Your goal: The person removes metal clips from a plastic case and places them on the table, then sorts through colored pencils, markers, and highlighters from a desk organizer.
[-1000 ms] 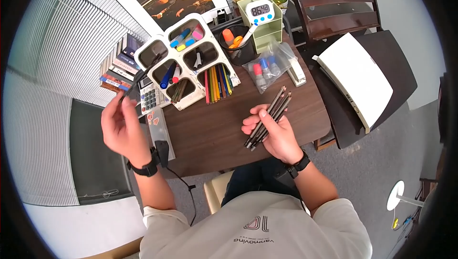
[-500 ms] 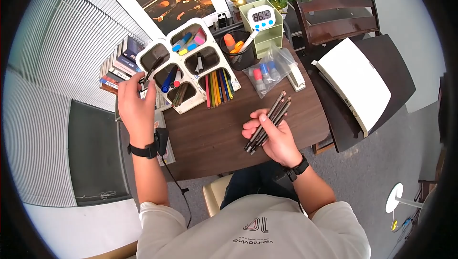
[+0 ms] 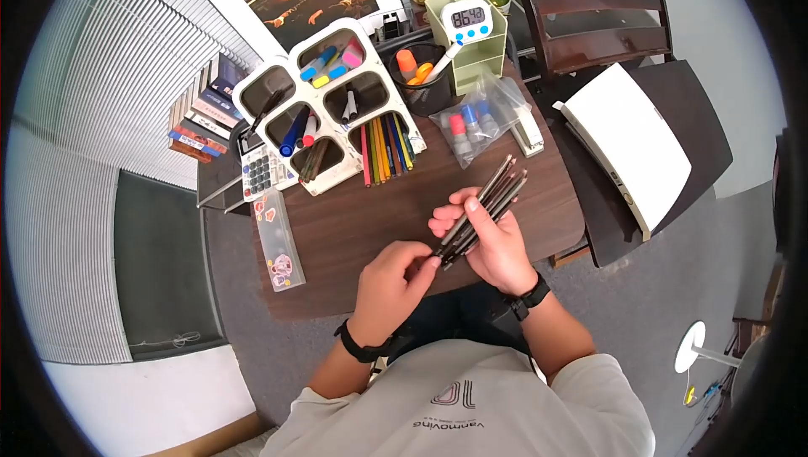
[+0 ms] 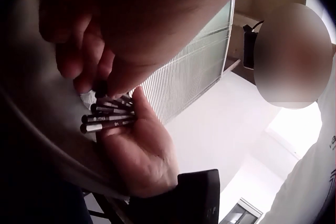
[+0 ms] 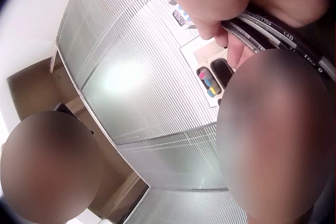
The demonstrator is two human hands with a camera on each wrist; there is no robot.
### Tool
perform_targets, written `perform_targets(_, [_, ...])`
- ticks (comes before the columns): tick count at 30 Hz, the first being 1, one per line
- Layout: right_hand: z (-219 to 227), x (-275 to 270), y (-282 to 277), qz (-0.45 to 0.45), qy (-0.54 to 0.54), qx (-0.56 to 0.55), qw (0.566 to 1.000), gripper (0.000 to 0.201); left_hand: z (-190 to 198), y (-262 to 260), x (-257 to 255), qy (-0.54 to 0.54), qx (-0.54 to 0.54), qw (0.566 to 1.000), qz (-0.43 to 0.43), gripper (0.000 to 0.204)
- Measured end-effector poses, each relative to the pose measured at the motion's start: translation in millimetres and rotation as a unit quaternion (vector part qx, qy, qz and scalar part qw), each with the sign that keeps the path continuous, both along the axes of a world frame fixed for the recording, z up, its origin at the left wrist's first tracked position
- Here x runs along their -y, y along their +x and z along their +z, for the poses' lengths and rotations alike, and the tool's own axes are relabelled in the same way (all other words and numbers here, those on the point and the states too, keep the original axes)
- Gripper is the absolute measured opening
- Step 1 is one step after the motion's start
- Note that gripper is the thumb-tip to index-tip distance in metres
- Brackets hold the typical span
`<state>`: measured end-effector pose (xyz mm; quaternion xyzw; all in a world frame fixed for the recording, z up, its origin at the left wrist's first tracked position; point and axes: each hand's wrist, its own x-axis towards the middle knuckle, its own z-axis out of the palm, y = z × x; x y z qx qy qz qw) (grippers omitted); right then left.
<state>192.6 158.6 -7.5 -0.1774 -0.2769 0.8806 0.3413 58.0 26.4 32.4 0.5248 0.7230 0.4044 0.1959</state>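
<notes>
My right hand (image 3: 502, 255) holds a bundle of dark drawing pencils (image 3: 504, 188) slantwise, thumb across them and their sharpened ends pointing up and away. At the lower ends, my left hand (image 3: 389, 284) pinches a dark pencil end between thumb and fingers. In the left wrist view the blunt pencil ends (image 4: 107, 119) fan out below the left fingertips, some with light bands. White lettering, including "14B", shows on the pencil barrels (image 5: 273, 29) in the right wrist view.
A white organizer (image 3: 343, 172) holds markers, highlighters and colored pencils (image 3: 387, 150). Around it stand a calculator (image 3: 259, 172), a sticker-covered clear case (image 3: 278, 242), a black pen cup (image 3: 431, 97), a timer (image 3: 468, 21), a bag of bottles (image 3: 471, 124) and a stapler (image 3: 527, 130).
My left hand has left the organizer's left side and come down right to the pencils' lower ends. The right hand stays nearly in place, and the pencils' tips are more spread.
</notes>
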Motion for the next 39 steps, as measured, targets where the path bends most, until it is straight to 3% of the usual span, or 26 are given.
perform_targets(3, [0.4, -0.1, -3.4, 0.0, 0.01, 0.008, 1.0, 0.031, 12.3, -9.0, 4.0, 0.011, 0.002, 0.999, 0.043, 0.015])
perform_targets(6, [-2.5, 0.9, -2.4, 0.002, 0.015, 0.005, 1.0, 0.031, 11.3, -34.0, 17.2, 0.137, -0.031, 0.986, 0.089, 0.013])
perform_targets(9, [-0.4, -0.5, 0.5, 0.01, 0.014, 0.001, 1.0, 0.031, 45.1, -57.8, 27.2, 0.326, 0.017, 0.933, 0.153, 0.008])
perform_targets(12, [1.4, -1.0, 0.7, 0.022, 0.023, 0.007, 0.999, 0.031, 80.6, -96.7, 25.9, 0.445, -0.085, 0.873, 0.179, 0.011])
perform_targets(15, [0.9, -1.6, -0.9, 0.024, 0.022, 0.01, 0.999, 0.031, 102.4, -116.1, 14.1, 0.408, -0.162, 0.858, 0.266, 0.014])
perform_targets(19, [0.8, -1.0, 0.4, 0.019, 0.02, 0.011, 1.0, 0.031, 111.6, -136.7, -11.7, 0.285, -0.283, 0.881, 0.248, 0.011])
perform_targets(21, [-0.6, -1.0, -0.2, 0.017, 0.02, 0.009, 1.0, 0.031, 112.5, -143.3, -23.6, 0.25, -0.34, 0.872, 0.246, 0.011])
perform_targets(28, [1.1, -1.2, -0.5, 0.02, 0.019, 0.005, 1.0, 0.03, 108.4, -158.9, -45.0, 0.205, -0.411, 0.868, 0.191, 0.018])
perform_targets(32, [0.5, -1.6, 0.0, 0.024, 0.017, 0.005, 1.0, 0.03, 106.1, -157.8, -45.4, 0.187, -0.403, 0.875, 0.194, 0.022])
perform_targets(34, [0.5, -1.4, 0.2, 0.022, 0.019, 0.001, 1.0, 0.03, 106.5, -143.1, -40.0, 0.205, -0.408, 0.865, 0.208, 0.024])
perform_targets(36, [-0.6, -2.4, 0.7, 0.02, 0.015, 0.0, 1.0, 0.032, 101.2, -113.3, -25.0, 0.2, -0.375, 0.884, 0.193, 0.021])
perform_targets(38, [-0.4, -1.5, 0.2, 0.022, 0.009, 0.002, 1.0, 0.033, 87.4, -66.6, -6.8, 0.098, -0.189, 0.971, 0.11, 0.01])
perform_targets(39, [0.8, -1.6, -0.2, 0.02, 0.009, -0.002, 1.0, 0.034, 68.9, -52.8, -3.8, 0.068, -0.14, 0.987, 0.03, 0.01])
